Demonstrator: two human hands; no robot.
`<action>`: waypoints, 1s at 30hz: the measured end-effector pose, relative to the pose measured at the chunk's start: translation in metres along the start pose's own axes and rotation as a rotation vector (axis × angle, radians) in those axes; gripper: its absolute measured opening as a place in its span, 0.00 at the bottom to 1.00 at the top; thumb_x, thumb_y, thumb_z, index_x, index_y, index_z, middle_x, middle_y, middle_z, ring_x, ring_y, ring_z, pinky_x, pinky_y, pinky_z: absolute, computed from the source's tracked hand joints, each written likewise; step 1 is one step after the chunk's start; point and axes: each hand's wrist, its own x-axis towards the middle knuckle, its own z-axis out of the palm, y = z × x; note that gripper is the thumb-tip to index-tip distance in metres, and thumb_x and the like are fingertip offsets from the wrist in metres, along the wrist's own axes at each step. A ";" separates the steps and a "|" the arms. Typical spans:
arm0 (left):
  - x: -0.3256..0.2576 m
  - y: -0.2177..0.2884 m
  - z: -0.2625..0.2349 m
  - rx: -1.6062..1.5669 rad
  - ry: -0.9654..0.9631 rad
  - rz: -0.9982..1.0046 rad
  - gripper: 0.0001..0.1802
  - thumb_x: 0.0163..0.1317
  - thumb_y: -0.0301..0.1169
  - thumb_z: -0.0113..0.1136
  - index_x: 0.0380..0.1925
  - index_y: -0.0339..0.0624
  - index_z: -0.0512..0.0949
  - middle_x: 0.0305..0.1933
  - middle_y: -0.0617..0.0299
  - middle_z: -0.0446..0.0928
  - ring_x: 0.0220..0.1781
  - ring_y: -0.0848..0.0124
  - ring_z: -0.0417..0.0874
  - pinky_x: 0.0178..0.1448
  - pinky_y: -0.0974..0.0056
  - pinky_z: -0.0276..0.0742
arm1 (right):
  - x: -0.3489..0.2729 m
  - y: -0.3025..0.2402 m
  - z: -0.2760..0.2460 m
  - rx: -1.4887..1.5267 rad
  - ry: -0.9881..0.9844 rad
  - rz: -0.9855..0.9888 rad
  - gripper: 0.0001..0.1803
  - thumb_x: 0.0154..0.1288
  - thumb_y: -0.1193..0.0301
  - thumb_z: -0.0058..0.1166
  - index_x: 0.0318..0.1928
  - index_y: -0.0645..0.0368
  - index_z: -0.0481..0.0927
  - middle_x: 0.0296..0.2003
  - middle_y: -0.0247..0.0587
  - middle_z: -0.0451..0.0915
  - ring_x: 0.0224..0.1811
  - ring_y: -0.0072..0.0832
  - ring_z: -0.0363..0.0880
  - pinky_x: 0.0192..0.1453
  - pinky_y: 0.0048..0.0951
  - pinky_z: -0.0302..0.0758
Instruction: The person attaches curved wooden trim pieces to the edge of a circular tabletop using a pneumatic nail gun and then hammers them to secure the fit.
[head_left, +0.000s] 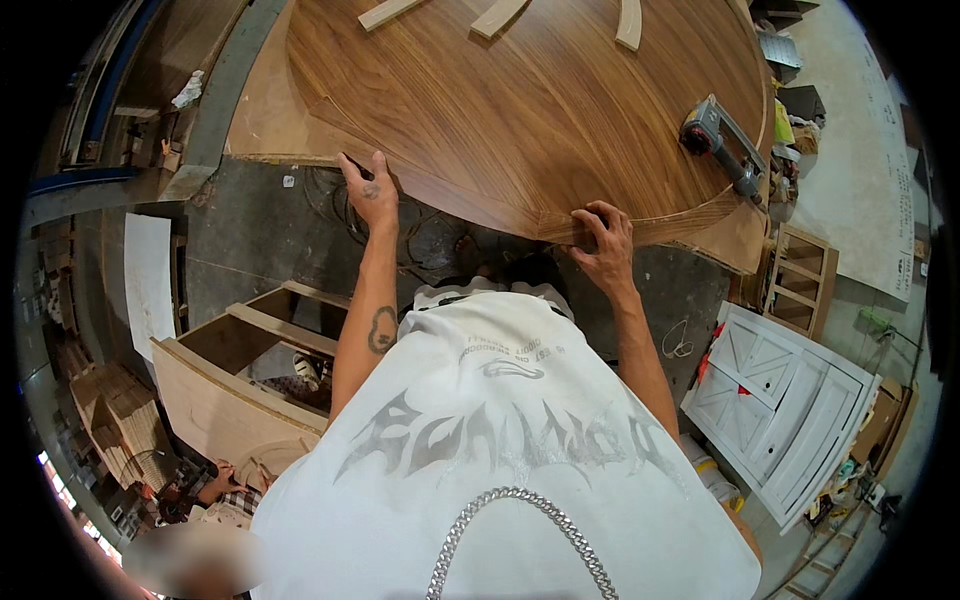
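Note:
In front of me lies a large round tabletop point(470, 110) with brown wood grain, on a bigger, paler board point(262, 125). Curved wood-grain strips run along its near edge and meet at a joint by my right hand. My left hand point(372, 195) holds the left curved strip point(430, 188) at its outer edge, thumb and forefinger visible, the other fingers hidden. Close to the joint, my right hand point(608, 248) grips the right curved strip point(665, 230) with fingers bent over its edge. A grey-and-black nail gun point(722, 145) rests on the tabletop's right side.
Three pale curved wood pieces point(498, 17) lie on the tabletop's far part. A wooden frame point(235, 375) stands at my left, near a blurred person point(190, 560). White panelled doors point(780, 385) and a small slatted crate point(800, 275) are at right. A hose point(425, 245) coils on the floor.

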 end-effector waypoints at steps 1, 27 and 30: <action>0.000 0.000 0.000 0.001 0.003 -0.005 0.46 0.71 0.49 0.57 0.76 0.31 0.51 0.79 0.38 0.55 0.80 0.46 0.57 0.80 0.52 0.55 | 0.000 0.000 0.000 0.003 -0.004 0.002 0.32 0.44 0.67 0.76 0.55 0.47 0.81 0.58 0.35 0.73 0.63 0.40 0.68 0.69 0.46 0.66; -0.022 0.025 -0.009 0.190 -0.040 0.557 0.38 0.72 0.46 0.57 0.73 0.33 0.61 0.72 0.39 0.66 0.73 0.45 0.66 0.76 0.48 0.59 | 0.002 0.003 -0.008 0.083 -0.054 0.032 0.36 0.42 0.70 0.76 0.57 0.47 0.78 0.60 0.38 0.71 0.67 0.43 0.67 0.71 0.48 0.65; -0.054 0.054 -0.007 0.122 -0.346 0.813 0.25 0.70 0.36 0.60 0.63 0.35 0.73 0.58 0.46 0.79 0.62 0.46 0.76 0.70 0.49 0.66 | 0.001 0.016 -0.013 0.114 -0.084 -0.006 0.39 0.41 0.72 0.76 0.59 0.48 0.76 0.62 0.41 0.69 0.68 0.45 0.66 0.72 0.48 0.65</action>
